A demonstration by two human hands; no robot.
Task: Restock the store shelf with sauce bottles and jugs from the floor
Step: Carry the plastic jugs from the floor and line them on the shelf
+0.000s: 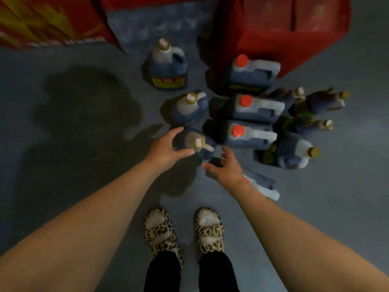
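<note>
Bare hands spread beside gold-capped jug

Translucent plastic jugs, matt grey floor, fuzzy leopard-print slippers

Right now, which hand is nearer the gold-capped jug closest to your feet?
Left. The left hand cups that gold-capped jug from its left side, at or almost touching it; the right hand hovers open just below and right of it.

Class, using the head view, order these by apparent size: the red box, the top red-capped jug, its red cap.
1. red box
2. top red-capped jug
3. red cap
</note>
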